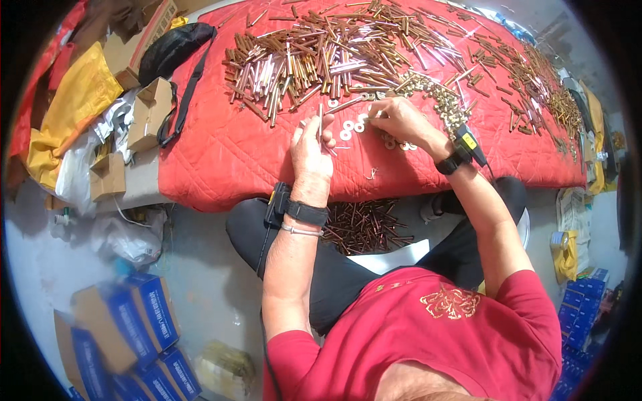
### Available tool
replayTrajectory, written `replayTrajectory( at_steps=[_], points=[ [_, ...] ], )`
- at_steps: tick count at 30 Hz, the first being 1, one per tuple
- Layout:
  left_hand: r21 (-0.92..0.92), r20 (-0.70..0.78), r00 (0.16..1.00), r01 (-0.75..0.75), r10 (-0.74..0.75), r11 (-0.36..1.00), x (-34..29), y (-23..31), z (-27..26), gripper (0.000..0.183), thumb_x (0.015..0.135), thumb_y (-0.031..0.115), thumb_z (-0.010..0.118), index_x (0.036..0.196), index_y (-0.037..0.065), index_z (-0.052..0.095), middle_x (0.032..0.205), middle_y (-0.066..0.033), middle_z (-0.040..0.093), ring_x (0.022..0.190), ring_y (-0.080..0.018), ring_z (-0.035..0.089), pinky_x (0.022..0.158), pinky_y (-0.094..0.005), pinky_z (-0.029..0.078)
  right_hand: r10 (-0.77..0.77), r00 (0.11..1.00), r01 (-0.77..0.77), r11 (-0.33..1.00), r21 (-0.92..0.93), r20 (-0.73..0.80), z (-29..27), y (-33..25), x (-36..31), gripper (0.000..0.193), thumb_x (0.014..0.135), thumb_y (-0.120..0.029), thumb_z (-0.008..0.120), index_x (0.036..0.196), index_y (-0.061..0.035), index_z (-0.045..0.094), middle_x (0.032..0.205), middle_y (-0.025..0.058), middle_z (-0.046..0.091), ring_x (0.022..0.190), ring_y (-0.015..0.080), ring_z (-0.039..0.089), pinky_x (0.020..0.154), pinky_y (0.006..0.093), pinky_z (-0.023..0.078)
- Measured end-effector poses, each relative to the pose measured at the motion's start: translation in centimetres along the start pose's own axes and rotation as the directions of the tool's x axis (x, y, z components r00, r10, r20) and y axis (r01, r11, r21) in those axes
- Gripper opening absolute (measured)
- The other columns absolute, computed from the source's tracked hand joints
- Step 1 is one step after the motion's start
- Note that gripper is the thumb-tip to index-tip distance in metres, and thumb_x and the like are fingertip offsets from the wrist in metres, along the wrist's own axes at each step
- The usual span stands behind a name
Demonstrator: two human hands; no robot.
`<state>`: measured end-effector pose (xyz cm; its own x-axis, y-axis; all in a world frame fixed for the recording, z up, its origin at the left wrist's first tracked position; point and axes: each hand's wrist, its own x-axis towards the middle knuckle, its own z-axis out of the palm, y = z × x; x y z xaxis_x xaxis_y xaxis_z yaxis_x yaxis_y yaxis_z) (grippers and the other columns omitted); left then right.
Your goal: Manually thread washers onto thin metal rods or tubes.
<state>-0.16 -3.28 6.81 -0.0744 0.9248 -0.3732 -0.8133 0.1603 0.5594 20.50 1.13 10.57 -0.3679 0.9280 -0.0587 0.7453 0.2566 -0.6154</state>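
Observation:
Above the front part of the red quilted cloth (221,160), my left hand (311,150) is closed around a thin metal rod (320,119) that points away from me. A second slim piece seems to show by its fingertips, too small to name. My right hand (401,120) reaches in from the right with fingertips pinched beside several pale round washers (346,127). Whatever is between those fingertips is hidden. More washers lie partly under that hand. Just beyond, a rod with a washer at its end (348,104) lies on the cloth.
A large heap of copper-coloured rods (294,60) covers the far cloth, with more scattered rods (515,80) at right. Small brass-coloured pieces (448,103) lie behind my right wrist. Between my legs is another rod pile (368,224). Cardboard boxes (150,113) and blue cartons (134,321) stand left.

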Motion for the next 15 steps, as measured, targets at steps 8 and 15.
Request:
replayTrajectory(
  at_steps=[8,15],
  points=[
    [0.122,0.109,0.978,0.164,-0.177,0.979,-0.5,0.9,0.7,0.014,0.086,0.011,0.058,0.096,0.002,0.058,0.063,-0.0058,0.059,0.035,-0.0063,0.032,0.034,-0.0205,0.026,-0.205,0.953,0.294,0.797,-0.528,0.222,-0.4,-1.9,4.2,0.014,0.07,-0.016,0.064,0.077,-0.0042,0.066,0.07,0.0146,0.063,0.072,0.0345,0.062,0.065,0.0423,0.051],
    [0.083,0.211,0.921,0.315,-0.326,0.945,-0.4,1.3,0.5,0.018,0.084,0.009,0.058,0.098,-0.001,0.061,0.067,-0.0088,0.062,0.036,-0.0048,0.035,0.034,-0.0193,0.027,-0.1,0.922,0.294,0.809,-0.51,0.373,-0.3,-2.7,6.3,0.02,0.07,-0.015,0.061,0.087,-0.012,0.071,0.078,0.0127,0.066,0.075,0.0317,0.064,0.069,0.042,0.051]
  ],
)
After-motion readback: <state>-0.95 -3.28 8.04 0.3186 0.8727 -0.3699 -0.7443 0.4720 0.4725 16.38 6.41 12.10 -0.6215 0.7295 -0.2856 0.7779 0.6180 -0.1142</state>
